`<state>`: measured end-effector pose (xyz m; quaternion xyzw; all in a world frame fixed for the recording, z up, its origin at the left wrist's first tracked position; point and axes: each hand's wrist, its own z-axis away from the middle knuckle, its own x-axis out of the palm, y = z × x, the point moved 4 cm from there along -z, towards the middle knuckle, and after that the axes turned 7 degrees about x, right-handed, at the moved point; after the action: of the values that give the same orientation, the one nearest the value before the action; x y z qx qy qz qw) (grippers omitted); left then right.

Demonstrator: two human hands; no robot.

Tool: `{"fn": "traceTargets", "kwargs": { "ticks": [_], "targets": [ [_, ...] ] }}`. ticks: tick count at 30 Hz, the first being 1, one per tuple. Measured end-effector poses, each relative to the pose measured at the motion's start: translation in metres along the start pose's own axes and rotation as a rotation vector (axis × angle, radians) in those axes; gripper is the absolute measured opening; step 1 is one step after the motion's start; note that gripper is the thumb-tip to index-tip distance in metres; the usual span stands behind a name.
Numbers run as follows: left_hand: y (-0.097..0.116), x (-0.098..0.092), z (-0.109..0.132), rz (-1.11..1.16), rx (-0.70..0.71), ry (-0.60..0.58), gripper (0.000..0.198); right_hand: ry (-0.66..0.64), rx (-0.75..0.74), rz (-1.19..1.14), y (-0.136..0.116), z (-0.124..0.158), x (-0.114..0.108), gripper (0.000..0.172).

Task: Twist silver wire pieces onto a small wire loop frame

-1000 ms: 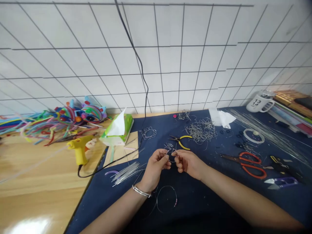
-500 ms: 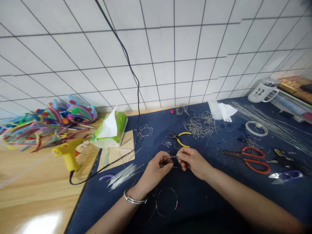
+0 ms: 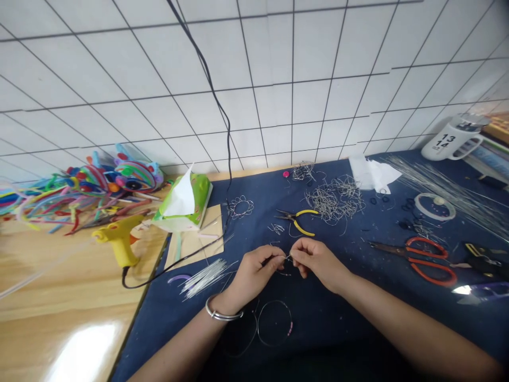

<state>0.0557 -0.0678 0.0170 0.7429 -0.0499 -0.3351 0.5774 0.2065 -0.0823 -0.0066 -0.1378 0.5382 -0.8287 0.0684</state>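
Note:
Between my two hands, above the dark blue mat (image 3: 326, 318), is a thin wire (image 3: 288, 258). My left hand (image 3: 258, 273), with a silver bangle at its wrist, pinches one part of it. Close by on the right, my right hand (image 3: 318, 262) pinches it with thumb and forefinger. A bit of wire curves out below the left fingertips; the rest is hidden by the fingers. Nearer to me lies a wire ring (image 3: 259, 330) with a few pink beads. Yellow-handled pliers (image 3: 299, 220) rest open just beyond my hands, beside some short bent wire pieces (image 3: 275, 228).
A tangled wire heap (image 3: 334, 199) lies farther back. Orange-handled scissors (image 3: 421, 257) are at right, near a white mug (image 3: 451, 139). At left are a bundle of straight wires (image 3: 204, 278), a tissue pack (image 3: 186, 201) and a yellow glue gun (image 3: 121, 241).
My fingertips have come closer together on the wire, and less of it shows between them. The whole view has shifted slightly, with the table's right-hand things farther right.

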Motion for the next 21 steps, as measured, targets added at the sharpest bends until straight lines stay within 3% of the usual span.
{"fn": "traceTargets", "kwargs": {
  "ticks": [7, 14, 21],
  "targets": [
    [-0.005, 0.005, 0.003, 0.068, -0.114, 0.129, 0.019, 0.035, -0.056, 0.251, -0.007, 0.005, 0.0, 0.015],
    [-0.011, 0.012, 0.005, 0.379, -0.214, 0.245, 0.018, 0.03, -0.029, 0.199, -0.007, 0.009, 0.003, 0.024],
    [-0.012, 0.008, 0.004, 0.431, -0.21, 0.307, 0.019, 0.018, -0.016, 0.22, -0.004, 0.011, 0.009, 0.025]
  ]
}}
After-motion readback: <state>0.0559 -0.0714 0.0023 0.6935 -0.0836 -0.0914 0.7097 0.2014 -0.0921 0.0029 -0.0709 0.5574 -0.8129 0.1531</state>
